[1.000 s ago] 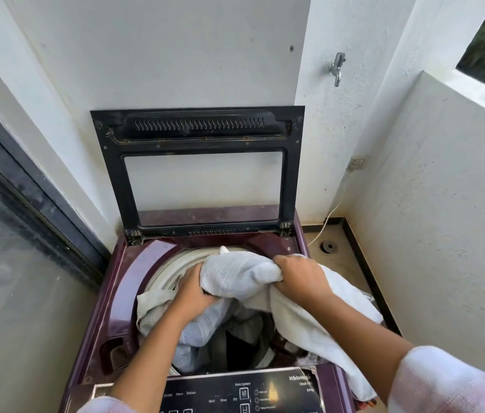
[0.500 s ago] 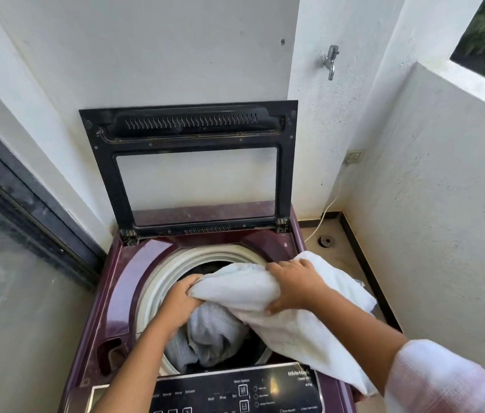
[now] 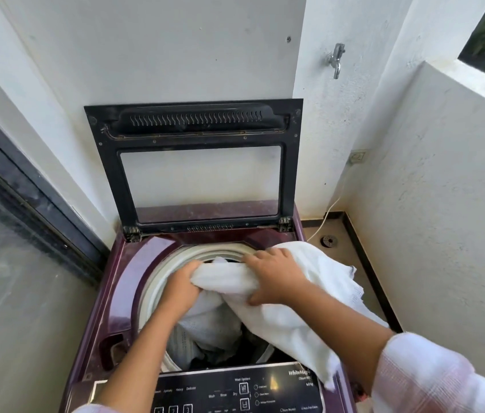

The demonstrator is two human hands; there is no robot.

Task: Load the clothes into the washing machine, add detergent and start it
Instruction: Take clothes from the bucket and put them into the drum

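Washer point(image 3: 122, 278): top-loading, maroon. Lid point(image 3: 110, 174) raised upright against the wall. Panel point(image 3: 280, 391) at the near edge.

Towel point(image 3: 324, 272): white, bunched across the drum mouth. Its left end sits over the opening. Its right part drapes over the washer's right rim and hangs down outside, past the panel's corner.

Left hand point(image 3: 180, 289): inside the ring point(image 3: 158, 281) at its left side, fingers curled round the towel's left end.

Right hand point(image 3: 277, 277): on top of the towel above the drum's right half, fingers bent over the far side, thumb on the near side, clamping the fabric between them.

Clothes point(image 3: 208, 329): pale items lie in the drum below the towel, with darker fabric beneath.

Surroundings: tap point(image 3: 336, 59) on the wall, socket point(image 3: 358, 156) with cable point(image 3: 329, 210) below it, drain point(image 3: 328, 241) in the floor right of the washer
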